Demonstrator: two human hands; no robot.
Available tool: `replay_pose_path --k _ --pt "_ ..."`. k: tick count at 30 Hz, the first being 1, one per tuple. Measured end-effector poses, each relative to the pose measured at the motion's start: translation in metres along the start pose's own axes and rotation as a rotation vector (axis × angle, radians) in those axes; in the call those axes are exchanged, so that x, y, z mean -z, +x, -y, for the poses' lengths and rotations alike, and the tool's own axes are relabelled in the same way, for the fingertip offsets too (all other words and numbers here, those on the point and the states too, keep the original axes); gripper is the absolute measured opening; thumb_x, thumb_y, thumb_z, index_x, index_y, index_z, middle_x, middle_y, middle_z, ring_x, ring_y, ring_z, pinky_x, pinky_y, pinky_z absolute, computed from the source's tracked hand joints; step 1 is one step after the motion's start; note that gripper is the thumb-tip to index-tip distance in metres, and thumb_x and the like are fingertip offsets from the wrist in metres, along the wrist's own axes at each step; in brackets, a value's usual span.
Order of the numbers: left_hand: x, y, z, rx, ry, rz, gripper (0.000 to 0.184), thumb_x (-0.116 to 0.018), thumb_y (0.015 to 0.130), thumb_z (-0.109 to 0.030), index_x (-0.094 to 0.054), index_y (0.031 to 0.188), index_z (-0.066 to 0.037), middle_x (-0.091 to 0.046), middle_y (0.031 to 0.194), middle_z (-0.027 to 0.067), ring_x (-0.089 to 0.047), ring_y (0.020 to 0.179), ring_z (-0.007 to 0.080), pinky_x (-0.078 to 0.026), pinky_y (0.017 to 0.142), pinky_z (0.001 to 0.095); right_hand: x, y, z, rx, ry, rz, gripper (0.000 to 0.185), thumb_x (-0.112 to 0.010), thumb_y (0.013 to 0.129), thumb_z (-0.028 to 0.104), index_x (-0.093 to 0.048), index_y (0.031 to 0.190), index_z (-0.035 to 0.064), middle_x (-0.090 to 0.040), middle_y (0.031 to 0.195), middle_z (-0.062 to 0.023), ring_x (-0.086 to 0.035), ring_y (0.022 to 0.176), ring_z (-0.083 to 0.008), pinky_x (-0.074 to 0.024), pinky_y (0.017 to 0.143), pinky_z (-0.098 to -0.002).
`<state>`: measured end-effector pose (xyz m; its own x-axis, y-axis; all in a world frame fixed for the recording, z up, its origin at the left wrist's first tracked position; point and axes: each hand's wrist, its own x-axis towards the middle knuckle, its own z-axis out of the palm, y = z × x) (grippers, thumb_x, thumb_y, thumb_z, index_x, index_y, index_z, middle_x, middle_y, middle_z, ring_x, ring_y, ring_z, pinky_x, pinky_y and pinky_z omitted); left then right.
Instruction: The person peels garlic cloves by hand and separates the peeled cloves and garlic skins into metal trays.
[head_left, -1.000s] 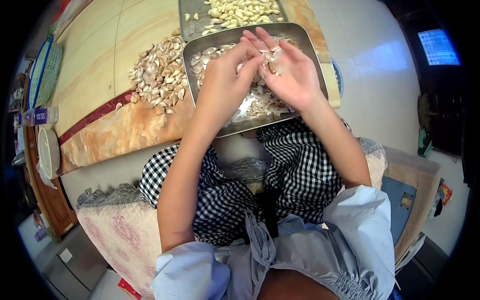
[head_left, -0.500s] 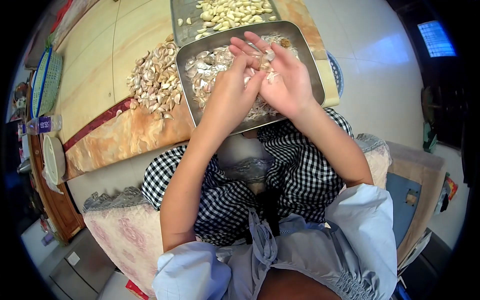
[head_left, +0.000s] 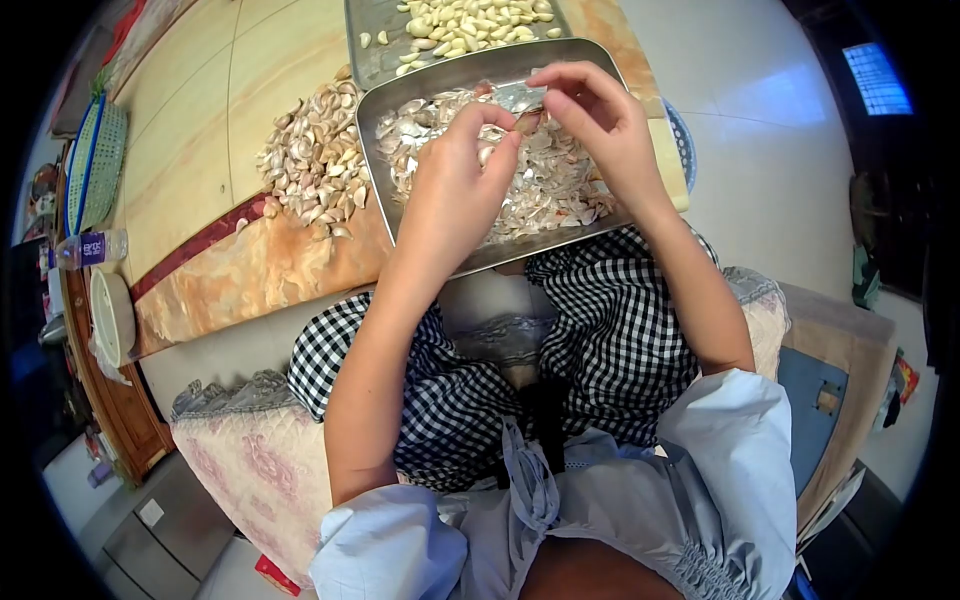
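My left hand (head_left: 465,185) is over the metal tray (head_left: 374,180), thumb and forefinger pinched on a small brownish garlic clove (head_left: 528,122), partly hidden by the fingertips. Just right of it, my right hand (head_left: 610,135) hovers with bent fingers and the thumb a little apart from them; I make out nothing held there. Below both hands, loose garlic skins (head_left: 555,180) cover much of the tray's bottom. Unpeeled cloves (head_left: 318,155) lie heaped on the table left of the tray.
Behind the skin tray, a second tray (head_left: 375,62) holds peeled cloves (head_left: 475,22). Both trays rest on the marble-patterned table (head_left: 180,110). The near tray reaches over the table edge above my checkered lap (head_left: 620,320). A bottle (head_left: 92,248) and a green basket (head_left: 97,165) are at far left.
My right hand has turned from palm up to bent fingers, moving slightly right and apart from the left hand. Skins that were on its palm no longer show there. My left hand keeps its pinch.
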<state>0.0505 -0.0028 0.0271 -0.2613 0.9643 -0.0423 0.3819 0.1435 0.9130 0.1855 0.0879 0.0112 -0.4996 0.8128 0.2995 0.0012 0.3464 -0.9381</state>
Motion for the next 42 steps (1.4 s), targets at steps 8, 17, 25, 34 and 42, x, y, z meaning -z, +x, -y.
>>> replay_pose_path --k 8,17,25,34,42 --pt "0.005 0.0 0.004 0.01 -0.128 -0.018 0.016 -0.054 0.082 -0.016 -0.057 0.087 -0.002 -0.05 0.05 0.0062 -0.045 0.045 0.0106 -0.035 0.044 0.0274 0.002 -0.002 0.006 -0.162 0.26 0.155 0.013 -0.057 0.082 0.009 -0.056 0.089 -0.0015 -0.06 0.077 -0.0056 -0.056 0.069 -0.0093 -0.0456 0.065 -0.0204" --pt "0.007 -0.003 -0.004 -0.12 -0.08 -0.06 0.017 -0.058 0.081 -0.018 -0.057 0.089 -0.003 -0.059 0.066 0.0062 -0.05 0.049 0.0098 -0.038 0.046 0.0232 0.0 -0.006 0.014 -0.163 0.346 0.166 0.012 -0.057 0.082 0.004 -0.055 0.091 -0.003 -0.061 0.077 -0.0077 -0.059 0.073 -0.0114 -0.0478 0.067 -0.0217" --pt "0.01 -0.014 -0.013 -0.259 -0.077 -0.145 0.01 -0.058 0.081 -0.009 -0.057 0.087 -0.001 -0.061 0.072 0.0076 -0.06 0.061 0.012 -0.04 0.045 0.0216 -0.003 -0.016 0.029 -0.017 0.33 0.076 0.008 -0.057 0.08 0.0 -0.053 0.086 -0.0031 -0.061 0.078 -0.0101 -0.06 0.071 -0.0124 -0.0493 0.066 -0.0223" --pt "0.013 -0.022 -0.016 -0.275 -0.12 -0.151 0.009 -0.058 0.081 -0.009 -0.059 0.087 -0.003 -0.059 0.067 0.0063 -0.056 0.055 0.0077 -0.038 0.044 0.0198 0.002 -0.017 0.034 -0.205 0.698 0.253 0.007 -0.054 0.082 -0.002 -0.048 0.087 -0.0027 -0.061 0.076 -0.0136 -0.061 0.07 -0.0147 -0.0499 0.066 -0.0238" --pt "0.014 -0.008 -0.008 -0.281 -0.041 -0.138 0.01 -0.056 0.082 -0.008 -0.061 0.087 -0.001 -0.06 0.064 0.0077 -0.054 0.052 0.0092 -0.041 0.048 0.0213 0.023 -0.014 0.027 0.143 0.28 -0.008 0.006 -0.053 0.082 -0.003 -0.05 0.087 -0.0029 -0.062 0.077 -0.0139 -0.062 0.074 -0.0163 -0.0503 0.068 -0.0251"
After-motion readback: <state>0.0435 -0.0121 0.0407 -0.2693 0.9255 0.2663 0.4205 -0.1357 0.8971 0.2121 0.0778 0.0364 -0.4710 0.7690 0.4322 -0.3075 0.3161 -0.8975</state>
